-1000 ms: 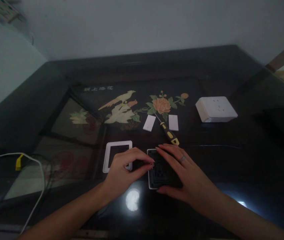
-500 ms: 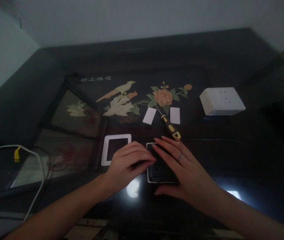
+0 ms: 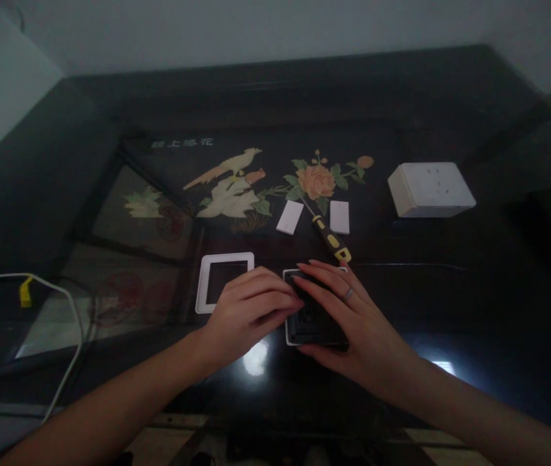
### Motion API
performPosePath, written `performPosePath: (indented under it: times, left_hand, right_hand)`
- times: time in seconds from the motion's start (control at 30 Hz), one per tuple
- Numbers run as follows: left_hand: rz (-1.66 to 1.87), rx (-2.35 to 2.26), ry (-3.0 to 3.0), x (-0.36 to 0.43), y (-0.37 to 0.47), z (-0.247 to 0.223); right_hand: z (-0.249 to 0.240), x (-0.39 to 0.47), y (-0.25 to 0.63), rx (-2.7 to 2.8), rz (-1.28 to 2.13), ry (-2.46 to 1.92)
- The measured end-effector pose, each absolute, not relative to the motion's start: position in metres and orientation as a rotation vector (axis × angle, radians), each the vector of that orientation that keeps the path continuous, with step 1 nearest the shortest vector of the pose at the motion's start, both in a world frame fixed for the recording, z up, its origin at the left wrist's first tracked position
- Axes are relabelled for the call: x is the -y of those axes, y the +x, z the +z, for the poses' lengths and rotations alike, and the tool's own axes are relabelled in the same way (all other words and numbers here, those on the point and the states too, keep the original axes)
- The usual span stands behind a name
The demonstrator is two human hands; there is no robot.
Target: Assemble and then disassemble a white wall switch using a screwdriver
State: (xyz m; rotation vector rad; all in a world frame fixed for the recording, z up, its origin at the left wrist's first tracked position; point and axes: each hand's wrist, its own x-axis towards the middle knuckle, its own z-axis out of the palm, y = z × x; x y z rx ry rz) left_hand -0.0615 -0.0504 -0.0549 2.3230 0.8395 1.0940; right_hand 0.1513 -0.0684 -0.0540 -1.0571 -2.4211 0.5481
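In front of me lies a square wall switch (image 3: 307, 330), its dark inner side up inside a thin white rim. My right hand (image 3: 353, 310), with a ring on one finger, spans it, the thumb at the near edge and fingers over the far edge. My left hand (image 3: 253, 304) has its fingertips pinched together over the switch's left part; whatever is between them is hidden. Behind my left hand a white square frame (image 3: 201, 285) lies flat, partly covered. Beyond my right hand rests a black and yellow screwdriver (image 3: 331, 238), between two white rectangular plates (image 3: 290, 217).
A white socket box (image 3: 433, 191) stands at the right. A white cable (image 3: 74, 317) with a yellow tag (image 3: 25, 291) runs along the left side. The dark glossy table (image 3: 401, 252) carries a bird and flower picture and reflects light.
My right thumb has come in against the near edge of the switch. My left hand keeps its pinch in nearly the same place. The whole view has shifted slightly.
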Motion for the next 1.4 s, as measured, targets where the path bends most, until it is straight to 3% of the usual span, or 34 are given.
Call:
performPosePath:
  times: [1.4]
  left_hand:
    - [0.848,-1.138,1.914,0.048,-0.057,-0.045]
  right_hand:
    - [-0.055,0.066,0.153,2.444,0.618,-1.066]
